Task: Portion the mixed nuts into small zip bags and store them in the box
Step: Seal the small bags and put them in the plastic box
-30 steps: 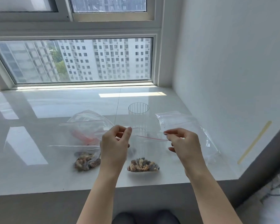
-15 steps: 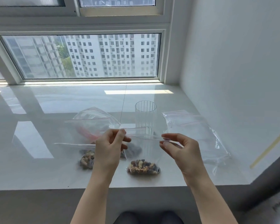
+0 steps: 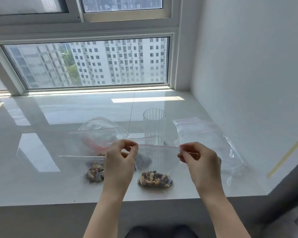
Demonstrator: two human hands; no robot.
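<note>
The person stands at a white counter (image 3: 41, 186) under a window (image 3: 93, 64). Both hands hold one small zip bag (image 3: 159, 160) upright above the counter's front part. The left hand (image 3: 120, 163) pinches the left end of the bag's red-lined seal between thumb and forefinger; the other fingers are curled. The right hand (image 3: 199, 162) pinches the right end of the same seal in like manner. The seal strip runs taut and nearly level between the two hands. A portion of mixed nuts (image 3: 154, 179) sits in the bag's bottom, which is touching or just above the counter; I cannot tell which.

To the left, partly behind the left hand, a second bag of nuts (image 3: 94, 174) lies on the counter. Behind it is a larger clear bag (image 3: 100, 133), its mouth gaping. A ribbed clear glass (image 3: 154, 127) stands upright behind the held bag. Flat bags in a stack (image 3: 206, 136) lie to the right, near the wall (image 3: 248, 66).
</note>
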